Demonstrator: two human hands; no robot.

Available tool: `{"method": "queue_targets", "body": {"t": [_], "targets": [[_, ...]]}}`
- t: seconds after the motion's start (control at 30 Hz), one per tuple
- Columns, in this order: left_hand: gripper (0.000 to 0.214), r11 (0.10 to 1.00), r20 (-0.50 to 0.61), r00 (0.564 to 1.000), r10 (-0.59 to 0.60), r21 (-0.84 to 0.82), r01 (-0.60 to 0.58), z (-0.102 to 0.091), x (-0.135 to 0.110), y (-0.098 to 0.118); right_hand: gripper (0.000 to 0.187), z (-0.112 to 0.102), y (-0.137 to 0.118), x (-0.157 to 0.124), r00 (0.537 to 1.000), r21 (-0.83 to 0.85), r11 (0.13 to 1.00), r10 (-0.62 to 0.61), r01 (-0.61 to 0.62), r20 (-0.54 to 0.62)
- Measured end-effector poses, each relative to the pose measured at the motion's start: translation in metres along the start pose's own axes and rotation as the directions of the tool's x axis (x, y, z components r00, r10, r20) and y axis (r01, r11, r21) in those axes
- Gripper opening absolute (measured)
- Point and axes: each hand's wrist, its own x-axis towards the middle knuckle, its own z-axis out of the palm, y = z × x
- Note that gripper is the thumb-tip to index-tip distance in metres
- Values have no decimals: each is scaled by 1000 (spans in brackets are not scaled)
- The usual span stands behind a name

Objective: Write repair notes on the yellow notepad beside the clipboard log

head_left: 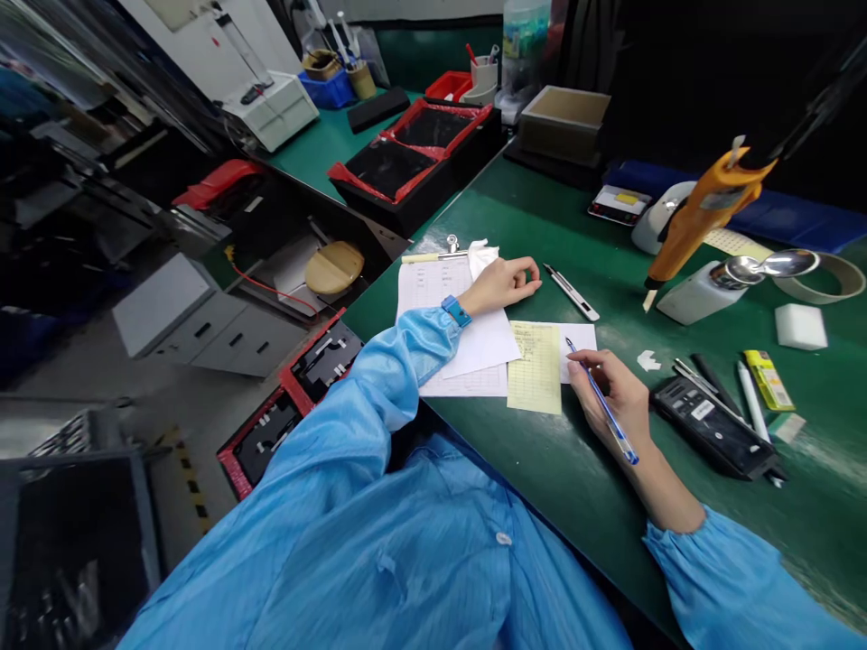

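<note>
A blue ballpoint pen [602, 403] is held in my right hand [613, 397], its tip pointing away from me over a small white paper [583, 338]. Beside that lies a yellow ruled sheet [535, 375] with handwriting. My left hand [499, 284], a blue band at its wrist, rests palm down at the edge of the white printed sheets [433, 298]; its fingers are loosely bent and hold nothing visible. A crumpled white tissue [482, 255] touches the back of this hand near the clipboard clip [452, 244]. To its right lies a utility knife [573, 293].
An orange electric screwdriver [708, 212] hangs over the right side of the green table [474, 442]. Near it are a pump bottle [701, 293], a tape roll [850, 280], a white sponge block [801, 326] and a black device [711, 424]. Red-edged black trays [413, 149] stand behind.
</note>
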Motion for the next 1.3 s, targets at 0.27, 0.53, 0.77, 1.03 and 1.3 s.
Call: {"method": "queue_targets", "body": {"t": [0.27,0.53,0.77,1.03,1.3], "targets": [[9,1000,45,999,-10,17,9,0,2,8,32,6,0,4,998,-126,990,-66,68,21],[12,999,71,997,37,23,-39,0,6,14,27,7,-1,9,992,-210,970,-126,126,10],[14,1000,89,996,12,22,-14,-2,8,20,13,6,-10,18,963,-221,939,-271,265,3],[20,995,110,992,-57,90,47,-7,12,36,12,4,-6,18,952,-192,933,-304,303,30],[16,987,113,988,-109,129,95,-17,12,48,26,-6,33,10,956,-158,947,-263,281,130]]}}
